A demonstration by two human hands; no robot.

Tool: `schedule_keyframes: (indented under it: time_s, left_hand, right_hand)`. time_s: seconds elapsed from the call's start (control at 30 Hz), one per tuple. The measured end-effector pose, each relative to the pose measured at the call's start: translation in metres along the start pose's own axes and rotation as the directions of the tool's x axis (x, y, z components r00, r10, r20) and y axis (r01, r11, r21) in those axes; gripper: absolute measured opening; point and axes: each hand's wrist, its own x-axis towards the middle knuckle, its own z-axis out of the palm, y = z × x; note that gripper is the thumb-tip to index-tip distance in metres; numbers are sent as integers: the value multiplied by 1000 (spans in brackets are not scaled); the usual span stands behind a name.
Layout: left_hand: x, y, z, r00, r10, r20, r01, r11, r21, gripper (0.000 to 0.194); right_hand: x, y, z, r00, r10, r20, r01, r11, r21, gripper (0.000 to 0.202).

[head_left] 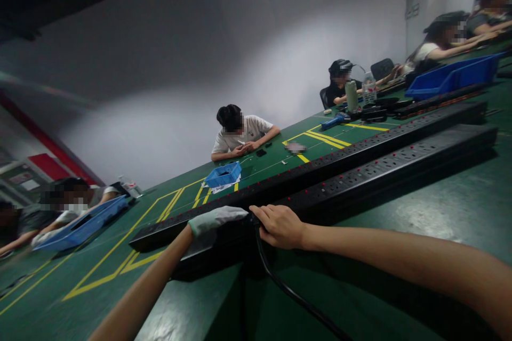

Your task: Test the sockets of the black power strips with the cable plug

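A long black power strip [352, 181] with sockets and small red parts lies slanting across the bench before me. My left hand [218, 217], in a pale glove, rests over this strip with its fingers pressed together; its thumb is hidden. Bare and curled, my right hand [280, 225] grips the end of a thick black cable [291, 295] against the strip's near side. Fingertips of both hands almost meet there, covering the join. Just behind lies a second black power strip [340, 157], roughly parallel, touched by neither hand as far as I can see.
On the green bench [132, 234], marked with yellow lines, stand a small blue bin [223, 174], a long blue tray [86, 226] at left and a larger blue tray [452, 77] at right. A blue tool [335, 121] and bottles lie beyond. Several people sit around the bench.
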Motion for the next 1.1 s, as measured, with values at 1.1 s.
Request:
schedule_keyframes:
  time_s: [1.1]
  left_hand:
    - [-6,-8,6,979,-155,129,193,904,-382,44]
  right_hand:
    - [1,0,-1,1000,-10,23,11,1000,-20,50]
